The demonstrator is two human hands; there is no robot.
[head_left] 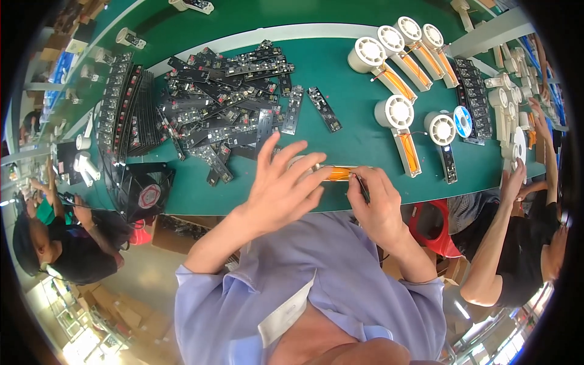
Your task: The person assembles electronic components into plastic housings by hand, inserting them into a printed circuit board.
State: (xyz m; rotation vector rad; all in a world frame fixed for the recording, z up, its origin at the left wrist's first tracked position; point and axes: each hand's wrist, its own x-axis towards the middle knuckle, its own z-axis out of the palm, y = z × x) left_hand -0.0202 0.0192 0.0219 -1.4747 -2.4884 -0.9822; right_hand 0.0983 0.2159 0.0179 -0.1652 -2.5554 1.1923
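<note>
Near the front edge of the green bench, a pale handheld fan casing [340,167] lies with an orange insert [339,174] showing in its open handle. My left hand [283,185] grips its left end between thumb and forefinger, the other fingers fanned out; they cover most of the fan's head. At the handle's right end, my right hand [378,204] is closed on a slim dark object [364,190], whose kind is mostly hidden by the fingers. Ahead to the right lies another open fan [400,115] with an orange insert, beside a fan with a black circuit board [449,163].
A heap of black circuit boards [228,100] covers the bench's left half, with stacked boards [131,112] beyond. Several fans [392,39] line the back right. A black box fan [143,191] stands at the left edge. Co-workers [67,237] [517,243] sit on both sides.
</note>
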